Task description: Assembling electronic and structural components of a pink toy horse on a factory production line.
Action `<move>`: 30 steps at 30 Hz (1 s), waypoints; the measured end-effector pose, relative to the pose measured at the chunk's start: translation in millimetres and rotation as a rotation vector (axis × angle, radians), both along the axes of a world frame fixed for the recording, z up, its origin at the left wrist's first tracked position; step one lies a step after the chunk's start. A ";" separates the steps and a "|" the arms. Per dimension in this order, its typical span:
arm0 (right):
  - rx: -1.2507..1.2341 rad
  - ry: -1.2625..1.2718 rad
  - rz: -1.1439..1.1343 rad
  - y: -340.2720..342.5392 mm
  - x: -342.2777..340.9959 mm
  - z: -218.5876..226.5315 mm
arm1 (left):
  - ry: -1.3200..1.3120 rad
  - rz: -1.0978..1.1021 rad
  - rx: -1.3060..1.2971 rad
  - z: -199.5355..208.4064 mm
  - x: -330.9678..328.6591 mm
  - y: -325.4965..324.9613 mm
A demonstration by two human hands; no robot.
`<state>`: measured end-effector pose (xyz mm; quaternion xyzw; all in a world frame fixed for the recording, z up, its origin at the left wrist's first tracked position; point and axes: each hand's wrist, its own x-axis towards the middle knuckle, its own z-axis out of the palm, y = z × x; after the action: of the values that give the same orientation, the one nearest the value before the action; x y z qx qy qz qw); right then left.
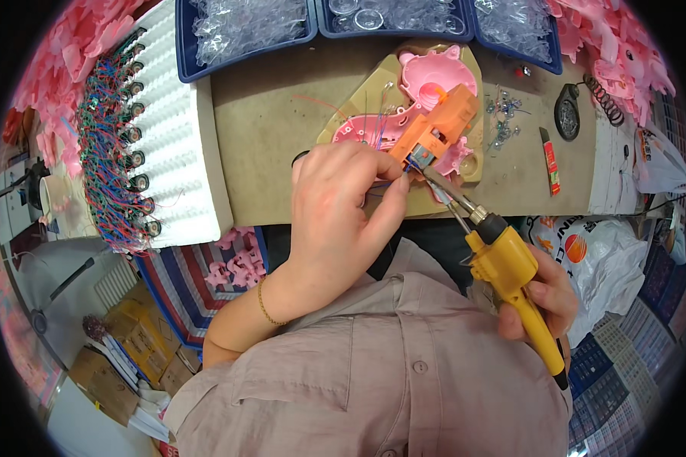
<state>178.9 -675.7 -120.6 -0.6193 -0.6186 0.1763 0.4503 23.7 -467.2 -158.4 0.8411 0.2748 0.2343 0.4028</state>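
My right hand grips a yellow soldering gun by its handle. Its metal tip reaches up-left to the near end of an orange plastic housing, where a small grey part and thin wires show. At that same spot my left hand has thumb and forefinger pinched on a thin blue wire; the exact hold is partly hidden by the fingers. The orange housing lies over a pink plastic shell set in a tan shaped holder.
Blue trays of clear plastic parts line the back. A white foam tray carries round black parts with bundled wires at left. Small metal parts, a red-and-black utility knife and a black oval part lie at right.
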 end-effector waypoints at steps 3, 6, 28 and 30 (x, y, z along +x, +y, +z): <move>-0.005 0.014 -0.002 -1.2 0.1 -0.4 | -0.007 0.000 0.000 -0.3 0.5 0.0; -0.021 0.017 0.051 1.2 3.5 3.0 | -0.010 0.007 0.008 -1.8 -0.1 -0.2; 0.145 0.261 -0.332 -34.3 -4.1 -20.2 | 0.056 0.181 0.216 -8.4 2.4 43.9; 0.150 0.212 -0.474 -35.2 -5.8 -25.1 | 0.093 0.171 0.281 -15.8 12.2 50.9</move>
<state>173.1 -710.9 -145.7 -0.6898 -0.4168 0.0833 0.5861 35.9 -416.3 -174.3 0.8726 0.3283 0.2645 0.2465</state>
